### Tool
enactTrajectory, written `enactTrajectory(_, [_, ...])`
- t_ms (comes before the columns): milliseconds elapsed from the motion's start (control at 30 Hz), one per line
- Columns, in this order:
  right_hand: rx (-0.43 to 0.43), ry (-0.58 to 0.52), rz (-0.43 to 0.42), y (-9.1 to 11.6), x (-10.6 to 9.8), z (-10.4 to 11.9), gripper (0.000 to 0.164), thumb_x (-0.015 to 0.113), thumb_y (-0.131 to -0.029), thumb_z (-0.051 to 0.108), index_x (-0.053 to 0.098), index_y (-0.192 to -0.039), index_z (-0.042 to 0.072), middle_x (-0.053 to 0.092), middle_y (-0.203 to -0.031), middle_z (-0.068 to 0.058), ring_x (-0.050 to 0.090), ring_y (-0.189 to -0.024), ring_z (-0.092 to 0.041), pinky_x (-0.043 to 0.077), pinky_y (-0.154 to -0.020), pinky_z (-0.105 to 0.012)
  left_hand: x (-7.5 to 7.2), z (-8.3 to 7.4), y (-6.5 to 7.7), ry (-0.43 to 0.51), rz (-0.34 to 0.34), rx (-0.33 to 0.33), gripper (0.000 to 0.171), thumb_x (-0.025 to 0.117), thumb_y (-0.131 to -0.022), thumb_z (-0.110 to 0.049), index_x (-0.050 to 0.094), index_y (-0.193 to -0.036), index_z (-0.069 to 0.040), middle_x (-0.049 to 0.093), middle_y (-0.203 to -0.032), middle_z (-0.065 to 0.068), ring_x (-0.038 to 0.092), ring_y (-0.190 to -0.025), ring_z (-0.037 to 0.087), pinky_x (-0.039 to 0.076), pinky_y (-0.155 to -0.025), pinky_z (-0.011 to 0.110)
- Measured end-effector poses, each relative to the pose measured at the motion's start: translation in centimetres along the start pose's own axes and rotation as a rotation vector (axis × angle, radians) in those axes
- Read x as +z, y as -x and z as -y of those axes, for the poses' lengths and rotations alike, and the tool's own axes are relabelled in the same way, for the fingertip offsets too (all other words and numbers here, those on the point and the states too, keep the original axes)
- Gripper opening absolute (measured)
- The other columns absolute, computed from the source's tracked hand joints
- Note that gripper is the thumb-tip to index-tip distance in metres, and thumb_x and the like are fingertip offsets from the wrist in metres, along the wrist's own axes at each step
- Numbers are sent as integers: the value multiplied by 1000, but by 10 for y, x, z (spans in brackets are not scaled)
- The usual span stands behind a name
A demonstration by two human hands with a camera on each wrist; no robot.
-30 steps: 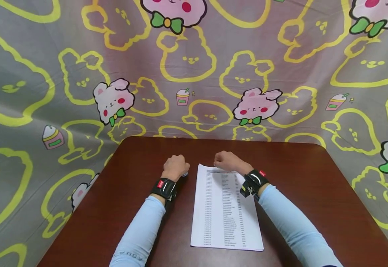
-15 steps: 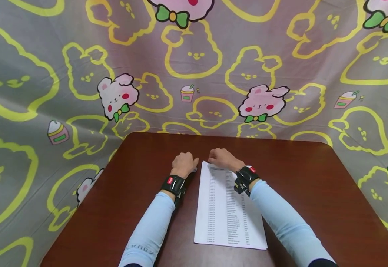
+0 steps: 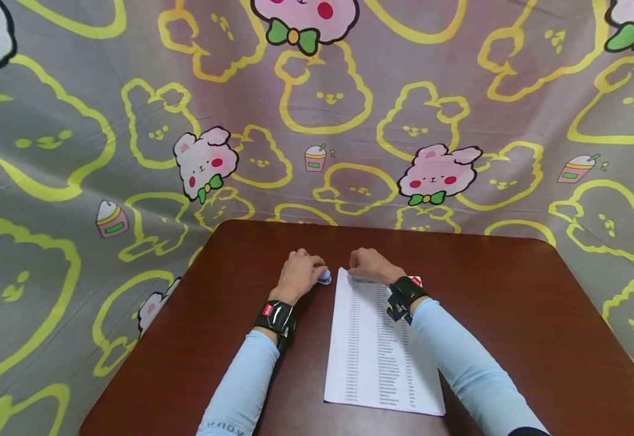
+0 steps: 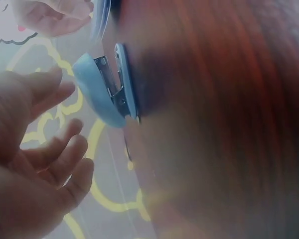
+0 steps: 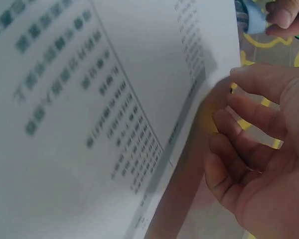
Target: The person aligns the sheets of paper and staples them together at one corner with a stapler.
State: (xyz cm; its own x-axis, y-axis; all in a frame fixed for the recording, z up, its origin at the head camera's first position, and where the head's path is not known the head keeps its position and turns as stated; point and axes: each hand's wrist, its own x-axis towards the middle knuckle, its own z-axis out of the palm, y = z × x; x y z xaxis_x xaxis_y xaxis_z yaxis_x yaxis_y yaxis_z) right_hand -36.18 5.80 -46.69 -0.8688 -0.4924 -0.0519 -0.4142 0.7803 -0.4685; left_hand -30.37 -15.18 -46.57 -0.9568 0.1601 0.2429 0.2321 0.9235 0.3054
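Note:
A light-blue stapler (image 3: 324, 277) rests on the table just left of the paper's top corner; in the left wrist view the stapler (image 4: 97, 94) has its jaws apart. My left hand (image 3: 297, 275) is beside it, fingers loose, with a gap between hand and stapler in the left wrist view. A stack of printed paper sheets (image 3: 384, 363) lies in front of me. At its top edge is my right hand (image 3: 373, 265), fingers loosely bent. In the right wrist view its thumb meets the paper's corner, and a gap shows between thumb and index finger.
The brown wooden table (image 3: 513, 315) extends on both sides of the paper. Behind and left of it hangs a grey cloth (image 3: 344, 145) with cartoon rabbits and yellow outlines. A black strap with a camera (image 3: 275, 317) is on each wrist.
My left hand has loosened its fingers from the stapler, which now shows more beside the thumb. The right hand stays by the paper's top edge. The head view has shifted slightly.

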Motion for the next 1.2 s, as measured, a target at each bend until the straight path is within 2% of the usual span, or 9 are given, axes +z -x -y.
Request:
enactTrajectory(133, [-35, 65, -15, -3, 6, 3, 15, 73, -86, 18, 67, -94, 8, 65, -84, -3, 57, -74, -18, 47, -68, -31, 0, 4, 1, -12, 33, 41, 20, 68, -92, -30, 75, -108, -20, 62, -104, 10, 53, -100, 29, 48, -81, 44])
enactTrajectory(300, [-10, 126, -13, -7, 15, -2, 19, 77, -83, 23, 69, -93, 9, 66, -84, -1, 57, -75, -17, 47, -69, -33, 4, 7, 3, -10, 55, 28, 19, 66, -94, -28, 74, -109, -21, 61, -105, 9, 52, -103, 27, 48, -83, 43])
enactTrajectory(467, [20, 121, 11, -6, 15, -2, 19, 76, -85, 26, 69, -93, 10, 64, -84, 0, 57, -74, -18, 45, -62, -32, 6, 7, 8, 22, 46, 10, 20, 65, -94, -27, 74, -110, -19, 62, -105, 10, 53, -100, 27, 49, -77, 41])
enactTrajectory(633, [29, 132, 25, -7, 13, 2, 17, 75, -86, 24, 69, -93, 10, 64, -83, -1, 58, -73, -19, 46, -63, -33, 7, 7, 9, 80, 20, -6, 21, 67, -92, -34, 74, -106, -19, 61, -100, 8, 51, -96, 26, 47, -71, 37])
enactTrajectory(800, [35, 151, 33, -9, 14, 6, 18, 75, -87, 25, 70, -94, 10, 64, -84, -3, 56, -80, -23, 44, -68, -34, 8, 7, 9, 98, -9, -20, 20, 70, -90, -35, 75, -101, -19, 62, -98, 7, 52, -96, 26, 47, -71, 37])
enactTrajectory(967, [40, 178, 35, -9, 16, 5, 17, 74, -87, 27, 70, -91, 11, 65, -85, -2, 48, -90, -26, 40, -71, -37, 8, 5, 10, 107, -10, -14, 21, 70, -90, -38, 76, -98, -19, 62, -97, 9, 54, -98, 28, 48, -72, 39])
enactTrajectory(1100, [53, 168, 39, -9, 17, 4, 16, 72, -89, 26, 68, -93, 11, 63, -85, -2, 48, -90, -25, 39, -68, -37, 7, 3, 11, 117, 7, -16, 24, 68, -90, -41, 76, -99, -19, 61, -98, 8, 53, -101, 28, 48, -74, 39])
enactTrajectory(1200, [64, 153, 44, -7, 15, 5, 17, 70, -90, 26, 66, -97, 11, 61, -84, -2, 53, -83, -23, 41, -66, -35, 6, 2, 11, 116, 14, -26, 25, 68, -91, -40, 75, -100, -18, 60, -99, 8, 52, -101, 28, 48, -74, 39])
